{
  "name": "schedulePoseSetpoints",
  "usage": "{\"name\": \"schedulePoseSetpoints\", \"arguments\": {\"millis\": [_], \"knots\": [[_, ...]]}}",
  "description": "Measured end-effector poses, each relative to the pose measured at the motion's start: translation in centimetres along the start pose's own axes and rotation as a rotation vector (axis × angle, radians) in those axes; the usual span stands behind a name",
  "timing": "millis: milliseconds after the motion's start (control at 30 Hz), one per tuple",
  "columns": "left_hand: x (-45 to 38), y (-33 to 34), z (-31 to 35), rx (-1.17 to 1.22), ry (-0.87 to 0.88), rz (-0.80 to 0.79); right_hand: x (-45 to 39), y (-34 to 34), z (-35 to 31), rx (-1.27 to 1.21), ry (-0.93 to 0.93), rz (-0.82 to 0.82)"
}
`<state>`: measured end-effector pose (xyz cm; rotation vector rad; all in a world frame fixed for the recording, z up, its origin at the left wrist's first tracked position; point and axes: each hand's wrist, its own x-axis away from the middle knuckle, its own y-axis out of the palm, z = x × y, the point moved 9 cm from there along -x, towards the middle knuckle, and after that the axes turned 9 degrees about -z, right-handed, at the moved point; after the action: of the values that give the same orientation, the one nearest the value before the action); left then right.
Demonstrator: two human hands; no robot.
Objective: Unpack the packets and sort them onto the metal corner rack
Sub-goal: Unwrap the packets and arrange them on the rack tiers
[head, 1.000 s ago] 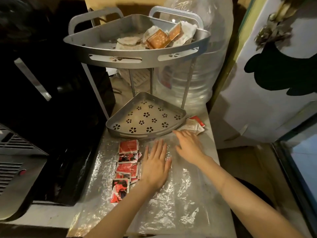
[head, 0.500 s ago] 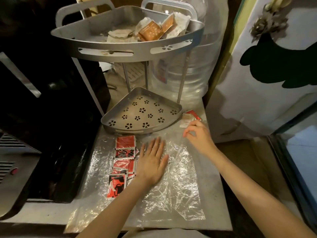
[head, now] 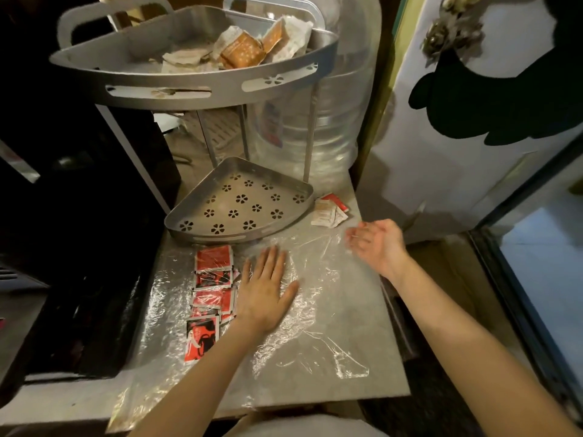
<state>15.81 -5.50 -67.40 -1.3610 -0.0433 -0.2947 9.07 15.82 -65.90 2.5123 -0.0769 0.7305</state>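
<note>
Red-and-black square foil packets [head: 209, 294] in a column under clear crinkled plastic wrap [head: 315, 310] on grey counter [head: 362, 342]. Left hand [head: 266, 291] flat on wrap, fingers spread, beside packets. Two-tier metal corner rack [head: 239, 206] behind, lower tier bare. Right hand [head: 375, 244] lifted, palm up, fingers loose, empty.

The rack [head: 239, 238] stands at the counter's [head: 362, 351] back edge, a jug [head: 331, 127] behind it. Packets [head: 239, 52] lie in its top tray; its bottom tray holds none. Wrap [head: 315, 310] covers the counter's middle, a row of packets [head: 209, 298] along its left side. Loose packets [head: 328, 211] lie just right of the bottom tray.
</note>
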Motion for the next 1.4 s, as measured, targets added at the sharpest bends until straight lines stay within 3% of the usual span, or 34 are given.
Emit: {"name": "schedulePoseSetpoints", "arguments": {"millis": [167, 567, 700, 767, 867, 1033, 1133, 1233, 1300, 1400], "knots": [[-0.2, 0.3, -0.2, -0.014, 0.002, -0.015, 0.5, -0.1, -0.1, 0.328, 0.078, -0.098], [-0.3, 0.6, -0.3, 0.042, 0.039, -0.027, 1.7, -0.7, -3.3, 1.197, -0.325, 0.177], [-1.1, 0.2, -0.5, 0.168, 0.054, -0.139, 2.2, 1.5, -3.2, 1.667, -0.316, 0.334], [-0.7, -1.3, -0.5, 0.286, 0.098, -0.116, 2.5, 3.0, -2.9, 1.829, -0.266, 0.351], [1.4, -5.6, 0.0, 0.444, 0.171, 0.112, 2.3, 7.0, -1.4, 1.984, -0.333, 0.151], [6.4, -11.1, -1.5, 0.59, 0.097, 0.421, 3.1, 15.9, 2.9, 1.833, -0.527, -0.381], [9.1, -10.3, -4.4, 0.511, -0.077, 0.407, 3.3, 19.4, 5.9, 1.779, -0.493, -0.583], [11.4, -6.6, -8.2, 0.418, -0.379, 0.247, 3.4, 22.3, 8.6, 1.763, -0.467, -0.718], [12.9, -5.1, -9.8, 0.412, -0.508, 0.216, 3.5, 23.6, 10.0, 1.778, -0.456, -0.759], [13.8, -4.4, -10.6, 0.426, -0.559, 0.235, 3.2, 24.6, 11.5, 1.878, -0.448, -0.749]]}}
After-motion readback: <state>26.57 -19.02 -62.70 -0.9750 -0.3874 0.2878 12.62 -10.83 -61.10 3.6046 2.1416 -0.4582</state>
